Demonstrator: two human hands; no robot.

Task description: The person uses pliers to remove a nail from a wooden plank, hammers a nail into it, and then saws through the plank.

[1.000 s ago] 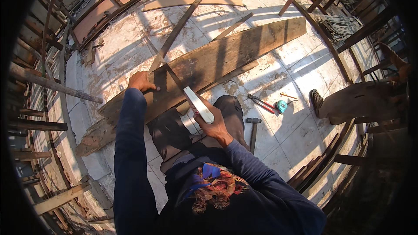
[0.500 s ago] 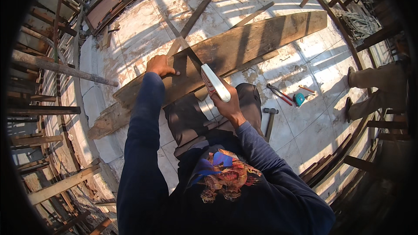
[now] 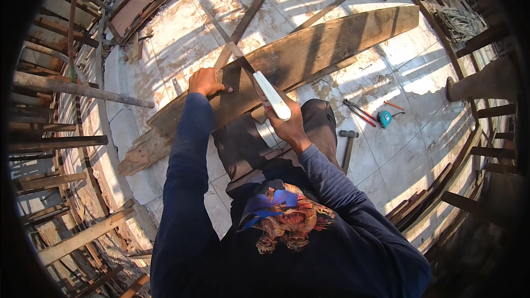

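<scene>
A long, weathered wooden plank (image 3: pixel 326 44) lies slantwise in front of me, across my knees. My left hand (image 3: pixel 207 82) grips its far edge, thumb resting on the top face and fingers over the edge. In my closed right hand (image 3: pixel 290 124) is the white handle of a handsaw (image 3: pixel 271 96). The saw's blade crosses the plank just right of my left hand, pointing away from me. Where the blade meets the wood is partly in shadow, so I cannot tell how deep it sits.
A hammer (image 3: pixel 348 146), red-handled pincers (image 3: pixel 361 113) and a teal tape measure (image 3: pixel 384 118) lie on the tiled floor to the right. Another person's leg (image 3: pixel 480 84) stands beyond them. Loose timber strips (image 3: pixel 256 8) lie ahead; a round pole (image 3: pixel 83 91) juts in from the left.
The saw has slid slightly away from me along its line, my right hand moving with it. My left hand keeps its hold. At the right, the other person's legs have shifted.
</scene>
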